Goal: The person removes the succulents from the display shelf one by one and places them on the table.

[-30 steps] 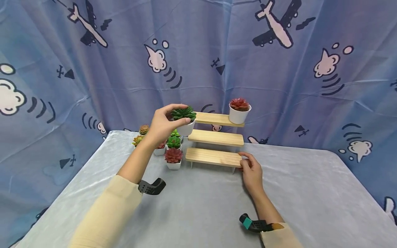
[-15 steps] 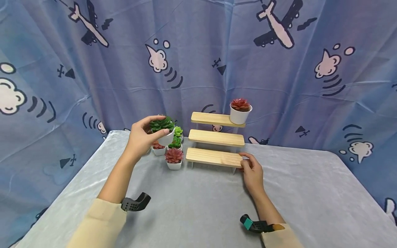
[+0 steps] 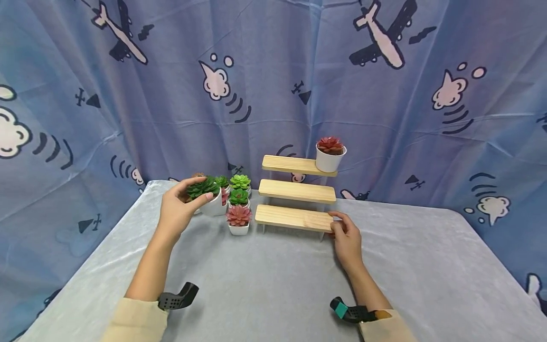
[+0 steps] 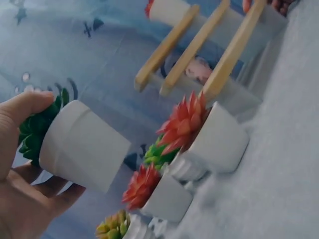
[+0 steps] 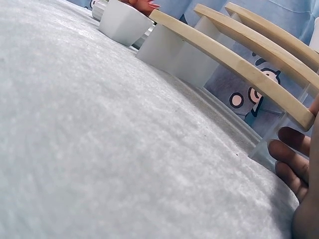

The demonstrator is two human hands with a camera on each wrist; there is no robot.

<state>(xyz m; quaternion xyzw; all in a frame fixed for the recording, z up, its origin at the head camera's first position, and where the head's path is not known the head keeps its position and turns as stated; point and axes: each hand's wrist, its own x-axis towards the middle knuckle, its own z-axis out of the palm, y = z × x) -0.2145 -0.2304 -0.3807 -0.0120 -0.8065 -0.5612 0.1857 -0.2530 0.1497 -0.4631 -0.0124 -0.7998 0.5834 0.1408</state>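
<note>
My left hand (image 3: pixel 176 209) holds a green succulent in a white pot (image 3: pixel 212 204) by its sides, thumb on the near side. In the left wrist view the pot (image 4: pixel 82 147) hangs tilted, apart from the table, with the leaves toward the palm. My right hand (image 3: pixel 348 242) grips the right end of the lowest board of a three-step wooden shelf (image 3: pixel 295 216). Seen from the right wrist, its fingers (image 5: pixel 291 154) curl below the board's end. A red succulent in a white pot (image 3: pixel 329 157) stands at the right end of the top board.
Left of the shelf, several small potted succulents are grouped on the grey cloth (image 3: pixel 273 285), among them a red one (image 3: pixel 239 219) in front and green ones (image 3: pixel 239 196) behind. A blue patterned curtain (image 3: pixel 273 85) hangs behind the table.
My left hand has carried the green succulent left and down, from beside the top board to the grouped small pots. The right hand stays at the shelf's lowest board.
</note>
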